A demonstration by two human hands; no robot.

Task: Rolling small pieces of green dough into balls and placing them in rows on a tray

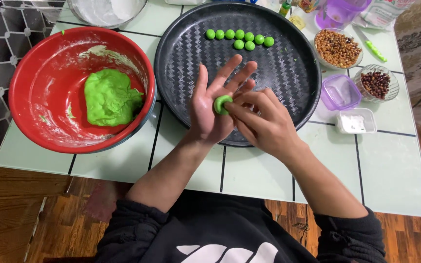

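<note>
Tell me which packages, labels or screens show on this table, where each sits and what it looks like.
Bag: top right corner, white soft plastic with faint print, partly cut off.
Small bottle: top edge behind the black tray, green with a yellow label.
Colourful packet: top edge beside the bottle, mostly out of view.
Purple-lidded box: right of the tray, clear square, unlabelled.
White tub: below it, rectangular, holding white powder.
No screens or signs.

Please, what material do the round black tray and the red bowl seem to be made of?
Round black tray: probably coated metal, judging by the dark woven-pattern embossing and dull sheen. Red bowl: likely glossy plastic or enamel; its smooth wall reflects light, so I cannot decide.
</note>
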